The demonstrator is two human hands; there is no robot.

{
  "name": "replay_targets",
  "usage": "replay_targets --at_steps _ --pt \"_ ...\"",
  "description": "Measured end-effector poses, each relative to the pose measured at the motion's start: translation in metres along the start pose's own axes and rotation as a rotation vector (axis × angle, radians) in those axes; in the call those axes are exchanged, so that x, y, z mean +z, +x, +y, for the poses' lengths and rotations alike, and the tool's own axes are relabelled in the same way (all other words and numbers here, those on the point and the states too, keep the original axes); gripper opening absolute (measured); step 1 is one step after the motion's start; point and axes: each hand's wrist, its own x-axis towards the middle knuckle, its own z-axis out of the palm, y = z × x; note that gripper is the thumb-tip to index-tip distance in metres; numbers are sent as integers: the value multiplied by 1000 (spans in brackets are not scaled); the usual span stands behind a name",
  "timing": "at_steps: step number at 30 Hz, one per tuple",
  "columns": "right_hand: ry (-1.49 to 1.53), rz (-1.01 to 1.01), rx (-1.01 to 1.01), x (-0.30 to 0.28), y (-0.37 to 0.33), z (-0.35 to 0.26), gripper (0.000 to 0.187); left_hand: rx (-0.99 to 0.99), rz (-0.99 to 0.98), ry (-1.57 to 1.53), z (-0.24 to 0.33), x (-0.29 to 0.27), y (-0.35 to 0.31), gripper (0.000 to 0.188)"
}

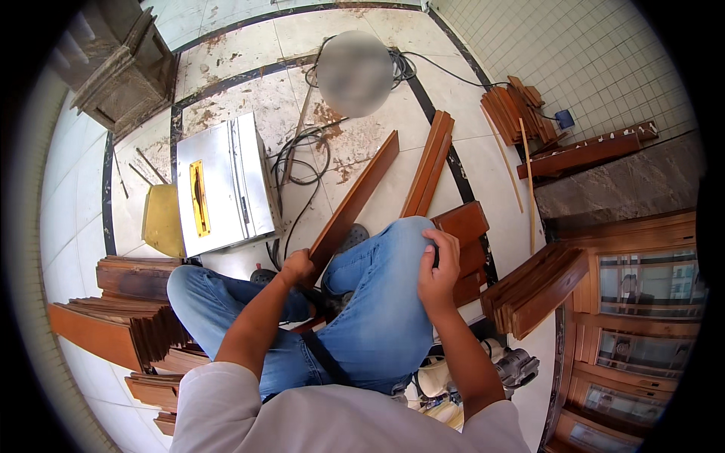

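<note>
My left hand [298, 267] is closed around the near end of a long reddish-brown wooden plank [356, 196]. The plank slants away to the far right, between my bent knees in blue jeans [393, 279]. Over my right knee rests my right hand [441, 266], its fingers curled. A small dark thing [434, 255] shows between its thumb and fingers, too little of it to name. To the left of the plank stands a silver metal table saw [226, 181] with a yellow insert plate [198, 198] around its slot.
Stacked planks [124, 332] lie at my left, more boards [429, 162] ahead right, and another stack [535, 291] by the wooden cabinet doors [642, 332]. Black cable [302, 158] coils beyond the saw. A grey power tool [517, 368] sits beside my right forearm. A stone pillar [124, 75] stands far left.
</note>
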Motion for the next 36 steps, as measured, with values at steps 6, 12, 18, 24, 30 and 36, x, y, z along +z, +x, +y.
replay_targets --at_steps 6,12,18,24,30,36 --pt "-41 31 -43 4 -3 4 27 158 -128 -429 47 -79 -43 47" --pt "-67 53 -89 7 -8 9 29 156 -299 -1076 51 -125 -129 53" --pt "-183 -76 -34 9 13 7 24 190 -259 -1228 62 -173 -213 66" --pt "788 -421 407 74 70 -32 44 299 -108 -1288 66 -179 -256 75" --pt "1489 -727 624 134 56 -58 65 338 289 -791 75 -162 -289 63" --pt "1733 -824 831 184 28 -51 56 315 613 -112 140 -94 -308 64"
